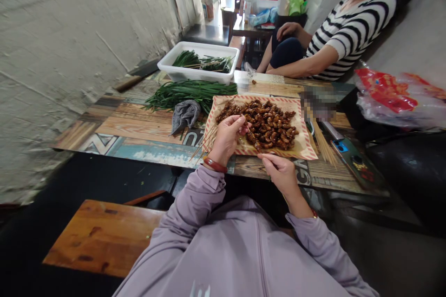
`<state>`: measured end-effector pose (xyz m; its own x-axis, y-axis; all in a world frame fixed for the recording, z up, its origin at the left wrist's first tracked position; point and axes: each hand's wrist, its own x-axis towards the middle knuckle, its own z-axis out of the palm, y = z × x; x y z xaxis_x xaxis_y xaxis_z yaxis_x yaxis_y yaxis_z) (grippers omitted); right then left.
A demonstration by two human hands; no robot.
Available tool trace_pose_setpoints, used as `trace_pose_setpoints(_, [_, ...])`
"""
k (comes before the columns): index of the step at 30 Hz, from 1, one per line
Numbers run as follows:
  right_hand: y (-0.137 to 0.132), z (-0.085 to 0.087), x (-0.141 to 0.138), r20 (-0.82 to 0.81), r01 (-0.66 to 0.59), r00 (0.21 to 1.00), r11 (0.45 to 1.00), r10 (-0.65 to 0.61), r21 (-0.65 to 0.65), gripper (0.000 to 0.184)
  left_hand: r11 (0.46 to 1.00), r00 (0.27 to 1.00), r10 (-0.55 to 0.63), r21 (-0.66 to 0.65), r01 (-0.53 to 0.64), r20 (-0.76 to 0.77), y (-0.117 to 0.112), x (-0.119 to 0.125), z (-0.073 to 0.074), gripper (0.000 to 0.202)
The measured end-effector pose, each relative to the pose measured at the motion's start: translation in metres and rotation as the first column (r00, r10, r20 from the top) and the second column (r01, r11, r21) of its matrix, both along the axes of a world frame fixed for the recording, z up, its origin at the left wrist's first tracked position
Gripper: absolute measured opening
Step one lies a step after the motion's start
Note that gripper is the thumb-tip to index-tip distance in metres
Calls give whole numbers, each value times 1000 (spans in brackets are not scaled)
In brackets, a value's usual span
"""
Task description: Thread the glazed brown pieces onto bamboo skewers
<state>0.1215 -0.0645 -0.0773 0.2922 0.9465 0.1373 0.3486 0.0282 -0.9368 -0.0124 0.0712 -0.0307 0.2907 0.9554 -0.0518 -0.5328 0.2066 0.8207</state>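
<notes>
My left hand (228, 137) pinches one end of a thin wooden skewer (253, 140) threaded with glossy dark-brown, sauce-coated pieces. At the skewer's lower end, the fingertips of my right hand (278, 171) are closed together. Just behind lies a heap of the same plump brown pieces (272, 123), too small to name, on a paper-lined tray (308, 146) with a red-striped border. Several filled skewers (226, 110) lie at the tray's left side, their bare sticks (205, 143) jutting past the edge, partly hidden by my left hand.
Green chives (191, 93) and a grey cloth (185, 116) lie left of the tray. Behind stands a white tub (198, 74) of greens. Bare skewers (324, 144) and a phone (358, 160) are at right. A person in a striped top (348, 37) sits across the table.
</notes>
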Motion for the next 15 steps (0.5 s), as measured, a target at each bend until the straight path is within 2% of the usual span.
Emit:
trace_pose_setpoints(8, [1,0,-2,29,8,1000,1000,-8,7,27,998,998,57,15,-56,-35,-2,3,0,30])
trace_pose_setpoints(15, [0,0,0,78,3,997,999,-6,43,27,999,999,21,30,-20,-29,-6,3,2,30])
